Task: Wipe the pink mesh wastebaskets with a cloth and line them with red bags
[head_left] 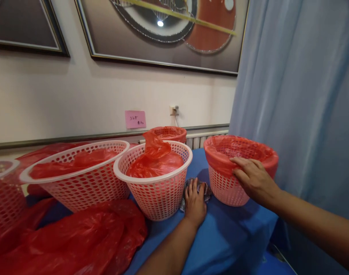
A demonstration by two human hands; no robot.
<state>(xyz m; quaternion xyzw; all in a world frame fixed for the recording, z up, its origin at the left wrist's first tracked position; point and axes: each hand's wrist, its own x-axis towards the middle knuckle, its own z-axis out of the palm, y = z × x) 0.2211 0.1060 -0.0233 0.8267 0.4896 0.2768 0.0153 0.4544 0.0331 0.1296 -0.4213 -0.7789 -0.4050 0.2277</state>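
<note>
The right hand (253,177) is set against the near side of the right-hand basket (227,189), its fingertips touching the red liner (218,160) that is folded over the rim. The fingers are slightly bent; whether the rim is gripped cannot be told, as the thumb side is partly hidden. The basket is stood upright on the blue-covered table (222,240), just beyond and to the left of that hand.

A crumpled grey patterned cloth (208,191) is covered in part by the left hand (195,202), which is laid on top with fingers spread; whether any of it is grasped cannot be told. The cloth is placed between the right-hand basket and the middle basket (160,198), in which a red bag (154,164) is bunched. Farther left, loose red plastic (85,236) is heaped in front of another basket (88,194).
</note>
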